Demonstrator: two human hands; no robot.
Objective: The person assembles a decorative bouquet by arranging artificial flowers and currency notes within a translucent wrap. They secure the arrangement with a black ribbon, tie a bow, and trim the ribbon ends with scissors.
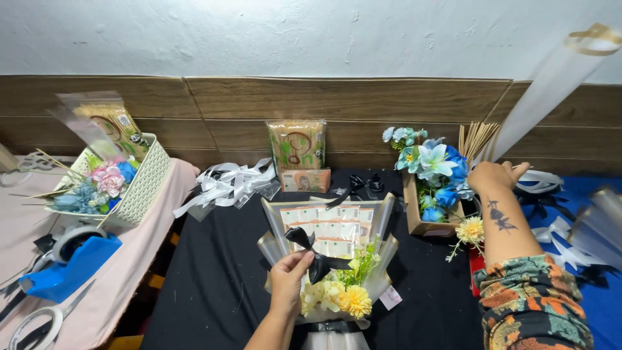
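A bouquet [330,249] of folded banknotes and yellow flowers lies on the black cloth [214,279], wrapped in clear and cream paper. My left hand [289,277] pinches a black ribbon bow [311,254] against its front. My right hand [494,175] reaches back to the cardboard box [420,219] of blue artificial flowers [435,167], with fingers closed among thin wooden skewers [478,137]. What they hold is hidden. A yellow flower [469,230] hangs at the box's near corner.
A white basket [139,188] of flowers stands at left on pink cloth, near a blue tape dispenser [68,262] and scissors [39,321]. White ribbon [227,183], a skewer pack [298,146], a banknote stack [304,180], a rolled clear sheet [551,84], blue cloth [602,298].
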